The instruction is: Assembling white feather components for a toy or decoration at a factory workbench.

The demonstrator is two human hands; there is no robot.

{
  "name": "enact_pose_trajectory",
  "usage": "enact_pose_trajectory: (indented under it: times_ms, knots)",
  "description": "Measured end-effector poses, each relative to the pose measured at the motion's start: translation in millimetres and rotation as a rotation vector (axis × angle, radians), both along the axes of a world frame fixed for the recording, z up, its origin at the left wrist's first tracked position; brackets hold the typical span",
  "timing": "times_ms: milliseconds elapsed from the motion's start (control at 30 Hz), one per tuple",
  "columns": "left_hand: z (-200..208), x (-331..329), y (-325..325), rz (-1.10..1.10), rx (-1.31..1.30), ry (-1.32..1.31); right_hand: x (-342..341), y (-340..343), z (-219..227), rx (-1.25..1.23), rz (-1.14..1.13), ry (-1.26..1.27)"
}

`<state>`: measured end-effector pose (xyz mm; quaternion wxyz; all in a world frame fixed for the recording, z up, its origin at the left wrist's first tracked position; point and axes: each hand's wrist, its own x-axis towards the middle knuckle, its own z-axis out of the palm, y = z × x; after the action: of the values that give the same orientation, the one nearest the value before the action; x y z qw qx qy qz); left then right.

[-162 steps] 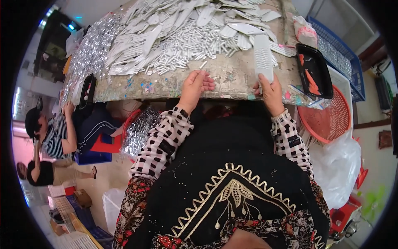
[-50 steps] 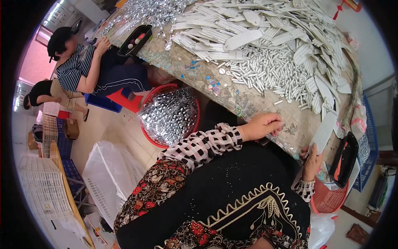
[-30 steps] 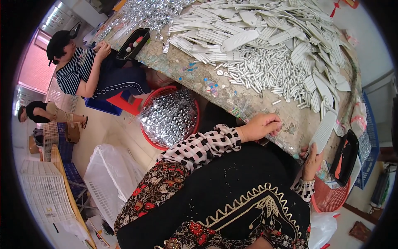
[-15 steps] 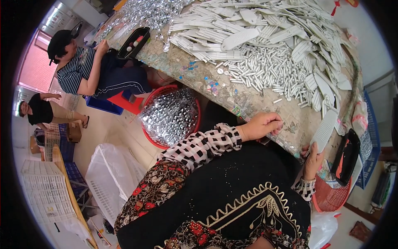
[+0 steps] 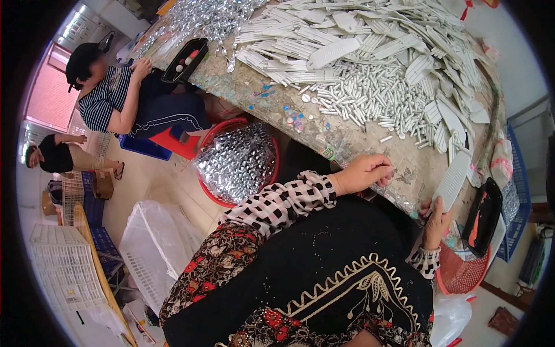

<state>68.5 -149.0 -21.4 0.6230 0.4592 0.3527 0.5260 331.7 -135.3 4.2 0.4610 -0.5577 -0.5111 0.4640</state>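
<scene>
At the table's front edge, my left hand (image 5: 365, 173) is closed, thumb against curled fingers. Whatever may be in that pinch is too small to make out. My right hand (image 5: 437, 224), farther right, grips the lower end of a flat white plastic paddle (image 5: 453, 178) with a ridged face. The paddle stands tilted over the table's right corner. Beyond both hands lies a heap of similar white plastic paddles (image 5: 335, 53), with short silvery-white rods (image 5: 370, 97) spilled in front of it.
Right of my right hand is a black tray (image 5: 482, 217) above a red basket (image 5: 462, 272). Below the worn tabletop (image 5: 277, 110), a red tub (image 5: 276, 168) holds shiny silver packs (image 5: 237, 165). A seated person (image 5: 115, 95) works at the left, near another black tray (image 5: 184, 60).
</scene>
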Motion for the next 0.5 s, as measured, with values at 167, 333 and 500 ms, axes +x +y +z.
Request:
enact_pose_trajectory:
  times_ms: [167, 333, 500]
  knots:
    - [-3.0, 4.7, 11.5, -0.031, -0.038, 0.028, 10.0, 15.1, -4.7, -0.019, 0.016, 0.005]
    - [-4.2, 10.3, 41.6, -0.058, -0.162, -0.055, 20.9, 45.2, -11.8, -0.033, 0.006, 0.007]
    - [45.6, 21.9, 60.0, -0.199, -0.482, -0.226, 35.6, 64.4, -16.0, -0.015, 0.045, 0.034]
